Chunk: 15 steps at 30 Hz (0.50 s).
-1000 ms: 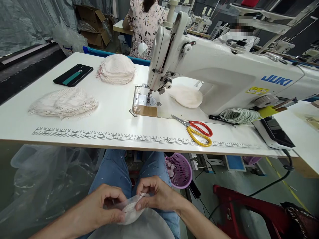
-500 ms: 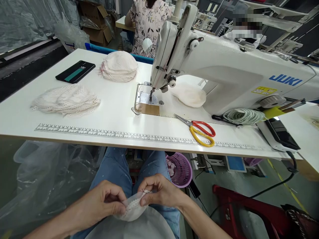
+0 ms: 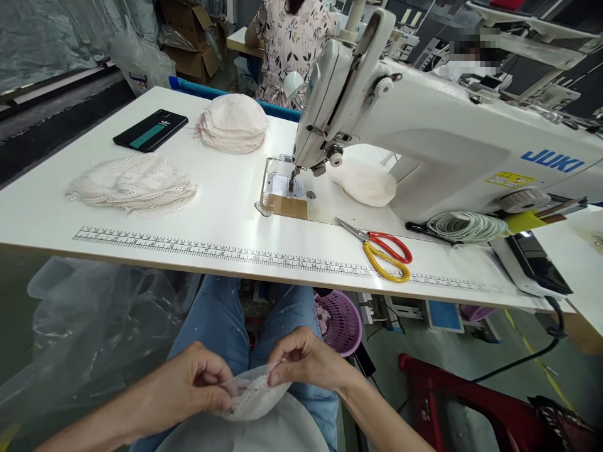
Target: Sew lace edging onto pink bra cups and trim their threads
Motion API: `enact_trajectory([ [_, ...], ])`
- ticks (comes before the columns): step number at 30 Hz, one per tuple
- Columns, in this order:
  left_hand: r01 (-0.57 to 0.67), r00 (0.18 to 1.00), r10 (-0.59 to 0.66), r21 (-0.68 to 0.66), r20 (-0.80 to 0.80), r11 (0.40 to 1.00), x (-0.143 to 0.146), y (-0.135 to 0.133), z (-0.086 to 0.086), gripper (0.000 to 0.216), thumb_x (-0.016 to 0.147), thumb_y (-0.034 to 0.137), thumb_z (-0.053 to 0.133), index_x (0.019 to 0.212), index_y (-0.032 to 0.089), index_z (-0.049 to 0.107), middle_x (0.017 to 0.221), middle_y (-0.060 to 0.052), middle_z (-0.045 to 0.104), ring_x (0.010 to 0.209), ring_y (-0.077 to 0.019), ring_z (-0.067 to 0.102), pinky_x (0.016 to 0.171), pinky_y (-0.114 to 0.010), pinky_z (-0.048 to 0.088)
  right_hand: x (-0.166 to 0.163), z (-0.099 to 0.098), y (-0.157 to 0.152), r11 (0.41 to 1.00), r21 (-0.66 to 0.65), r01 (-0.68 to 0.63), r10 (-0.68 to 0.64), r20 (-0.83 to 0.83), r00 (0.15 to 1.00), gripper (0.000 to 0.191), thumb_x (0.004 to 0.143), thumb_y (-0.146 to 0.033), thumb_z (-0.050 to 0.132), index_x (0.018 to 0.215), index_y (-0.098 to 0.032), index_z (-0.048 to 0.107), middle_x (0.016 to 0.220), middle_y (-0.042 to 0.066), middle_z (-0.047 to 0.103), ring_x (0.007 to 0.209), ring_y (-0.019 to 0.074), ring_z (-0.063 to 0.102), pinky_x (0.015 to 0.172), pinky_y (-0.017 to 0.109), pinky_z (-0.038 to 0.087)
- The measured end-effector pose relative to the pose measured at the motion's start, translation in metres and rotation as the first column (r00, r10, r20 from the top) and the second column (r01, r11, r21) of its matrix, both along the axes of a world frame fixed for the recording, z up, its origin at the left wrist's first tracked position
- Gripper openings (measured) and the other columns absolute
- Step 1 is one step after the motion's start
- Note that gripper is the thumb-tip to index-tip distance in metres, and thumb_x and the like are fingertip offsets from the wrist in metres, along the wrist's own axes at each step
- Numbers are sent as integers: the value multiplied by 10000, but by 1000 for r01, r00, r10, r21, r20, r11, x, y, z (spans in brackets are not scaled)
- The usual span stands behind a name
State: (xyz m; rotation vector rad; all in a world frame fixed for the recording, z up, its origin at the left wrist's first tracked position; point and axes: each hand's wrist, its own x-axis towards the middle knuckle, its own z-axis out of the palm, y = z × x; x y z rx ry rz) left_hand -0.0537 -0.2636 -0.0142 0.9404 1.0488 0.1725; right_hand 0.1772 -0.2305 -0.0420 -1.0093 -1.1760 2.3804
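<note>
Over my lap I hold a small white fabric piece with a lacy edge (image 3: 258,402) between both hands. My left hand (image 3: 200,383) pinches its left end between thumb and fingers. The right end is gripped by my right hand (image 3: 301,364), thumb on top. A larger pale cloth (image 3: 245,433) lies across my lap underneath. Up on the table (image 3: 226,226) rest a pile of lace-edged fabric pieces (image 3: 134,185) and a stack of rounded cream fabric pieces (image 3: 233,122).
A sewing machine (image 3: 424,125) stands on the table, with a cream fabric piece (image 3: 370,182) beside its needle. Scissors (image 3: 384,248) lie near the front edge, a phone (image 3: 151,130) at the left. Below are a purple basket (image 3: 346,320) and a red stool (image 3: 433,389). A person (image 3: 292,50) sits beyond.
My hands have drawn slightly apart, and more of the fabric's lacy edge shows between them. The table has shifted a little to the right in view.
</note>
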Motion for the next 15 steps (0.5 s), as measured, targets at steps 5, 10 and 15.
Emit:
enact_trajectory([
  [5,-10,1000,10,-7,-11,1000,-3,0,1,192,703,315,671,745,152,763,545,20,587,527,-94,421,524,-191,324,4,-2,0,1000,-11,15,-15,22,1000,240,559,-333,831,686,-150,741,640,14,677,573,105,611,610,231,497],
  [10,-36,997,41,-70,65,997,-6,4,9,216,678,348,703,759,158,767,587,8,628,556,-110,475,560,-197,371,4,-6,0,999,-15,29,-28,45,999,228,563,-322,834,668,-144,737,618,16,673,540,91,599,586,216,486],
  [15,-54,995,56,-22,81,998,-9,5,12,257,688,408,703,753,169,773,598,0,643,583,-127,494,569,-203,379,1,-8,0,1000,-10,30,-29,70,997,254,577,-367,825,666,-150,728,604,11,655,549,100,592,609,236,488],
])
